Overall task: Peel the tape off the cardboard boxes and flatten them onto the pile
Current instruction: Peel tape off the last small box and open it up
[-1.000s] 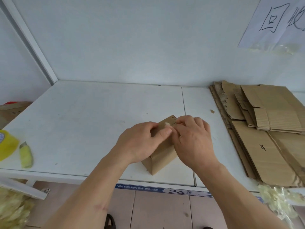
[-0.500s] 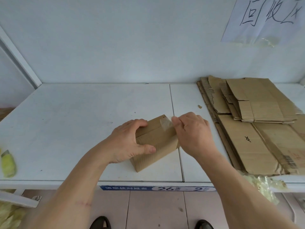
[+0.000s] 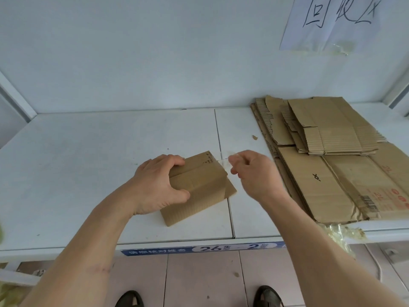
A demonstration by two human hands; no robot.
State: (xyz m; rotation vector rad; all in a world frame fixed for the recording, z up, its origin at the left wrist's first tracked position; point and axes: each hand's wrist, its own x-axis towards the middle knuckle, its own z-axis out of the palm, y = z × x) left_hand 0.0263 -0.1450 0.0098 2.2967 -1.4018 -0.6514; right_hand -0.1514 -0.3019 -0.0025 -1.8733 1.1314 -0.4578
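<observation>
We stand at one white counter (image 3: pixel 88 173) made of two panels that meet at a seam. On its right side lies one pile of flattened cardboard (image 3: pixel 327 165), several sheets stacked and overlapping; we cannot count them exactly. Near the middle of the counter, across the seam, sits one small cardboard box (image 3: pixel 199 189), still in its box shape, well apart from the pile's upper sheets and just beside its left edge. Our left hand (image 3: pixel 157 185) holds the box's left end, fingers curled over the top edge and thumb on the near face. Our right hand (image 3: pixel 254 171) hovers just right of the box, its grip clenched with fingertips pinched on one thin strip of clear tape (image 3: pixel 223 160) stretched from the box's top corner. One paper sign (image 3: pixel 338 23) with handwritten characters hangs on the wall above the pile. One blue label (image 3: pixel 199 249) runs along the counter's front edge. One tiny cardboard scrap (image 3: pixel 255 137) lies between box and pile.
</observation>
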